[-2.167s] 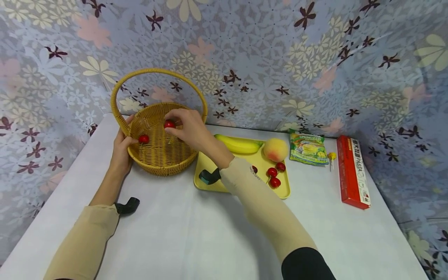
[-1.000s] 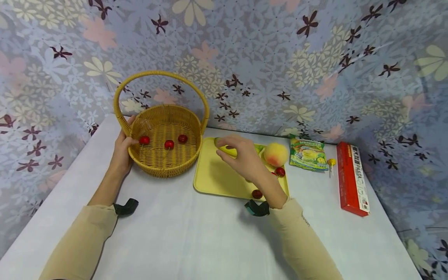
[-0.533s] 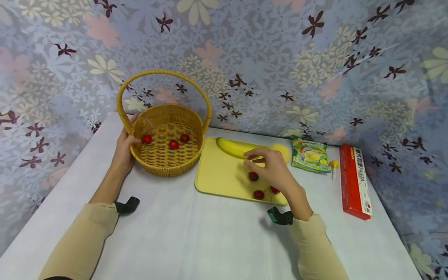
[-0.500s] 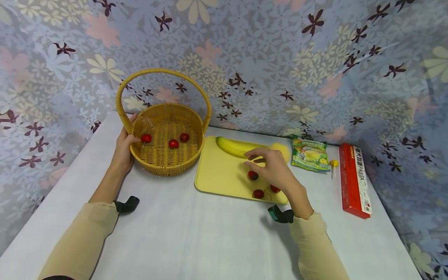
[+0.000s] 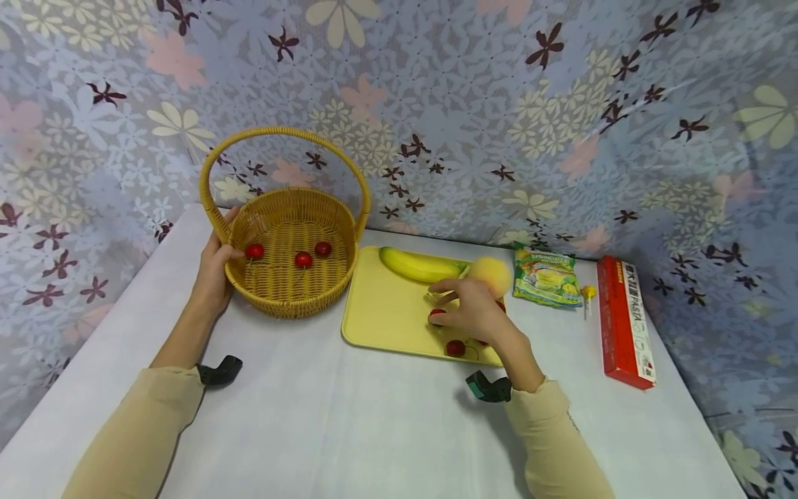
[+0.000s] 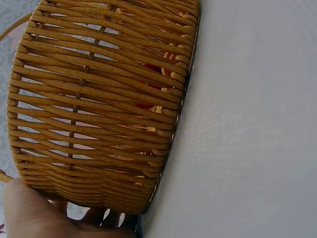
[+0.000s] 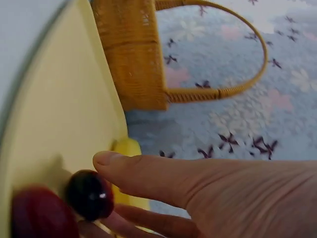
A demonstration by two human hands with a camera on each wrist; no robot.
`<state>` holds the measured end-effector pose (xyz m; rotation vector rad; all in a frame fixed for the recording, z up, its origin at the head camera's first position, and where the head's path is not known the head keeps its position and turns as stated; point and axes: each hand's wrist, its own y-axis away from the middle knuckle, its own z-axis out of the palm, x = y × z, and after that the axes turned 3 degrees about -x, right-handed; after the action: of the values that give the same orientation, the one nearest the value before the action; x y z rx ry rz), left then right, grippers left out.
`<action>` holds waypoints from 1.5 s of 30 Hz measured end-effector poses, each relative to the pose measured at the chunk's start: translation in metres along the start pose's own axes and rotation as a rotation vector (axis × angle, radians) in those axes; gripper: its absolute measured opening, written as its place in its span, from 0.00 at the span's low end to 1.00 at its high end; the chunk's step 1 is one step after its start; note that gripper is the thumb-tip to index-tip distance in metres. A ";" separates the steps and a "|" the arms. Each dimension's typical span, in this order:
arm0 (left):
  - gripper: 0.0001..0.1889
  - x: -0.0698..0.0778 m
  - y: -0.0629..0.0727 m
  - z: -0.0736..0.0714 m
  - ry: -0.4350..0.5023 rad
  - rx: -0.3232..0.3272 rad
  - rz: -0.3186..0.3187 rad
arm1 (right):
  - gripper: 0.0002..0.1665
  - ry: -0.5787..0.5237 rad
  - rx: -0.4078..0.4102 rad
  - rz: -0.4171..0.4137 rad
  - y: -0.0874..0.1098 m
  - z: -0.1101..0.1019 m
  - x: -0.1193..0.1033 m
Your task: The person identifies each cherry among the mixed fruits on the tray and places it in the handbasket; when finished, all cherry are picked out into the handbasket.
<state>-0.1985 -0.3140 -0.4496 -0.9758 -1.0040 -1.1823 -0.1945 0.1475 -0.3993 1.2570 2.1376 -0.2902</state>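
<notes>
My left hand (image 5: 213, 276) grips the left side of a yellow wicker basket (image 5: 293, 308), its thumb over the rim and the other fingers outside. Inside are three red cherries, one cherry (image 5: 303, 260) near the middle. My right hand (image 5: 476, 312) is over the right part of a yellow tray (image 5: 380, 333). Its thumb and fingers are spread around a dark red cherry (image 7: 90, 195), with a gap still showing between thumb and fingertips. Another cherry (image 5: 455, 348) lies close to the tray's front edge. More cherries are partly hidden beneath the hand.
A banana (image 5: 418, 265) and a peach (image 5: 491, 275) lie along the tray's back. Right of the tray are a green snack packet (image 5: 547, 277), a yellow lollipop (image 5: 587, 294) and a red pasta box (image 5: 625, 322). A floral cloth stands behind the table.
My right hand let a cherry go in the basket, moved right to the tray and lowered around another cherry. My left hand keeps its grip on the basket.
</notes>
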 end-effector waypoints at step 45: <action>0.41 -0.002 0.001 0.000 0.019 -0.017 0.021 | 0.20 -0.151 0.126 -0.296 -0.008 0.008 -0.054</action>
<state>-0.1980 -0.3132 -0.4518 -0.9849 -0.9680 -1.1826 -0.1792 0.1015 -0.3733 0.9483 2.1979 -0.6336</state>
